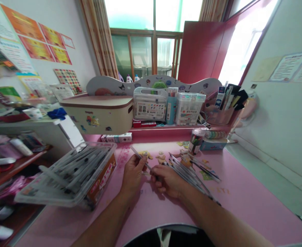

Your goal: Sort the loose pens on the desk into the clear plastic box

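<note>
A slim translucent pen (pixel 135 151) slants between my two hands above the pink desk. My left hand (pixel 133 171) pinches it around the middle with thumb and fingers. At its lower right end my right hand (pixel 167 179) is closed, its fingers curled round that end; whether a cap or another part is inside cannot be made out. Just right of my right hand lies a loose pile of clear pens or barrels (pixel 186 171). A few dark, thin refills or pens (pixel 204 171) lie beyond it. Left of my left hand, a clear plastic box (pixel 73 200) holds many similar pens.
At the back stand a cream lidded bin (pixel 96 118), a clear marker case (pixel 151 106), a marker box (pixel 190 109) and a pink pen holder (pixel 217 115). A small round tub (pixel 195 142) sits near a blue box (pixel 213 144). Cluttered shelves (pixel 19 164) flank the left side.
</note>
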### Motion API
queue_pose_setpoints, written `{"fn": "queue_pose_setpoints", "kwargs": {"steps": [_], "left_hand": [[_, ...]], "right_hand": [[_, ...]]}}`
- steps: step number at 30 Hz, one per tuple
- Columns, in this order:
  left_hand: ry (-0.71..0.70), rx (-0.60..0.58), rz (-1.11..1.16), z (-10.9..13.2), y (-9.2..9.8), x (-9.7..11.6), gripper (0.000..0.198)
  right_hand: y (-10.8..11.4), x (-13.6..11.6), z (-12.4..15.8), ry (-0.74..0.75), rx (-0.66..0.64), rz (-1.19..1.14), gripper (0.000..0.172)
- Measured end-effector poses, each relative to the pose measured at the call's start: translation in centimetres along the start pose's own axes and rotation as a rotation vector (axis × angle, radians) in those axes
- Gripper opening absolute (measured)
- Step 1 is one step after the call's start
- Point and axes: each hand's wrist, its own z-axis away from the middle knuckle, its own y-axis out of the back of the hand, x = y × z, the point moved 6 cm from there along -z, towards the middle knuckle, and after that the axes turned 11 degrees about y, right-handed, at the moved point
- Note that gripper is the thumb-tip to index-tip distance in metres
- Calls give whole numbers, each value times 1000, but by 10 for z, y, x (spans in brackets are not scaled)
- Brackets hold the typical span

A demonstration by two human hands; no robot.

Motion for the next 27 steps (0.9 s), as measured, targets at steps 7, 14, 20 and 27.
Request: {"fn": "queue_pose_setpoints", "kwargs": {"steps": [7,14,20,27], "left_hand": [[161,-36,285,-15,8,-10,25],[505,15,731,-24,16,-19,13],[543,-29,879,-24,17,-16,16],[506,-183,756,-19,8,-14,33]], "right_hand": [[-5,4,10,-165,-269,127,14],[-5,16,18,-352,-601,198,17],[-3,16,23,-383,-688,246,20],[-13,3,22,-205,-575,210,31]]}}
